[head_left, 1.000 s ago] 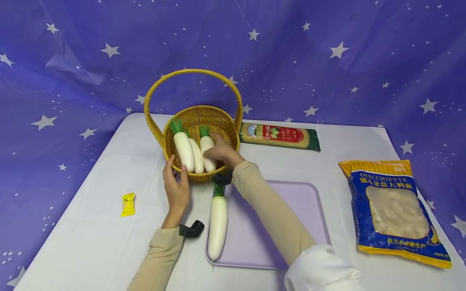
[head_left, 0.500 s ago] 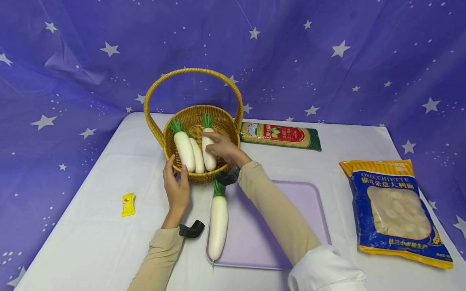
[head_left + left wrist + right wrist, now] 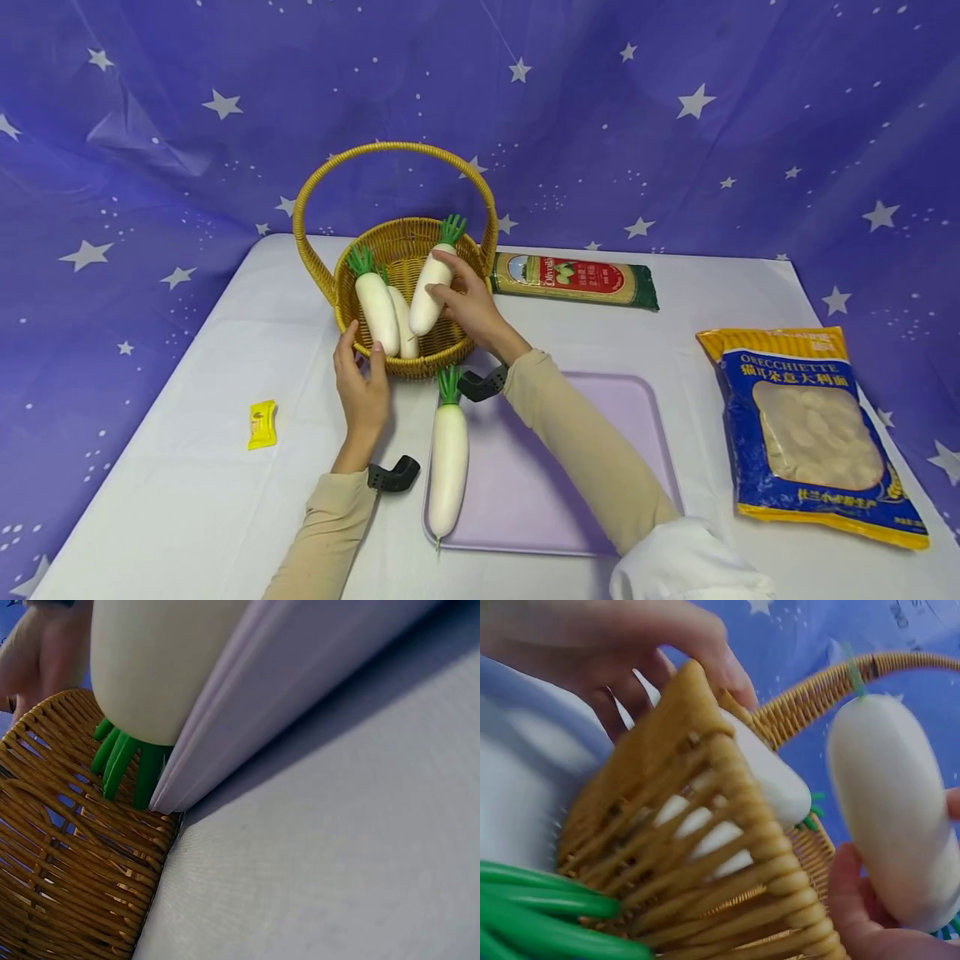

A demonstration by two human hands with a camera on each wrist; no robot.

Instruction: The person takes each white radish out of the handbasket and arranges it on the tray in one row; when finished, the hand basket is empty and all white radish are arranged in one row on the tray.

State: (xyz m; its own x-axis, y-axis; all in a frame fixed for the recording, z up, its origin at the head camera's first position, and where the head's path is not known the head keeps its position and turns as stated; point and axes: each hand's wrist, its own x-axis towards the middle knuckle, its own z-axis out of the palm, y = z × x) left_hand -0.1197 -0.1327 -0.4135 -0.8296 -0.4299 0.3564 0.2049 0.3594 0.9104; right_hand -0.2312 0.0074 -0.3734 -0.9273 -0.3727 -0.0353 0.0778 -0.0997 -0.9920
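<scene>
In the head view, my right hand [image 3: 480, 315] grips a white radish [image 3: 430, 292] with a green top, tilted, over the right side of a wicker basket [image 3: 405, 237]. The right wrist view shows this radish [image 3: 889, 802] between fingers and thumb, raised above the rim. My left hand [image 3: 362, 396] holds the basket's front-left rim, its thumb inside and its other fingers outside. Two more white radishes [image 3: 377, 312] lie in the basket, one partly hidden behind the other. Another radish [image 3: 450, 471] lies along the left edge of a lilac tray [image 3: 562, 467], leaves towards the basket.
A tall arched handle [image 3: 393, 147] stands over the basket. A pasta packet [image 3: 573, 280] lies right of it, and a blue and yellow orecchiette bag [image 3: 817, 433] is at far right. On the left is a small yellow wrapped sweet [image 3: 262, 425]. A starry purple cloth hangs behind.
My right hand has lifted the radish from among the others in the basket, moving it up and tilting its leaves to the right. My left hand has stayed at the rim.
</scene>
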